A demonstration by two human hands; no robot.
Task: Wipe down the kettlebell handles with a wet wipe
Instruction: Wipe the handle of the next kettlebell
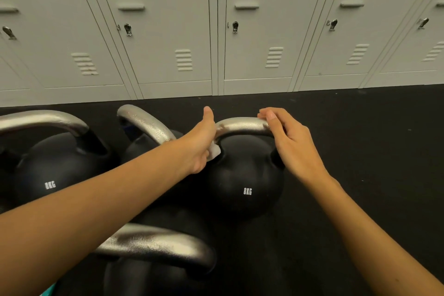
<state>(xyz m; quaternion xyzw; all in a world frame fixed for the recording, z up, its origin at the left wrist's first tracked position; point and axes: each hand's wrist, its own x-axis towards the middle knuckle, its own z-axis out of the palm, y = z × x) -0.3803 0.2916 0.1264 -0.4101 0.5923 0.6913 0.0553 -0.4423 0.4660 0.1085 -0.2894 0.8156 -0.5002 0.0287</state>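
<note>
Gripping the left end of the silver handle (pixel 242 125), your left hand (pixel 200 144) curls round it with a white wet wipe (pixel 214 151) pressed between palm and metal; only a corner of the wipe shows below the hand. Your right hand (pixel 292 142) rests on the right end of the same handle, fingers bent over the top and the thumb side hidden, so whether it closes round the bar cannot be told. The kettlebell (pixel 245 178) being wiped, marked 8KG, stands upright on the black floor (pixel 360 151).

Three more kettlebells crowd its left and near sides: one marked 8KG (pixel 50 166) at the left edge of the view, one behind your left forearm with its handle tilted (pixel 144 122), and one nearest you (pixel 156 245) at the bottom. The nearest and tilted ones sit just beside the wiped kettlebell.

Open floor lies to the right of the wiped kettlebell and behind it, up to the row of grey lockers (pixel 216 31) that bounds the far edge of the floor.
</note>
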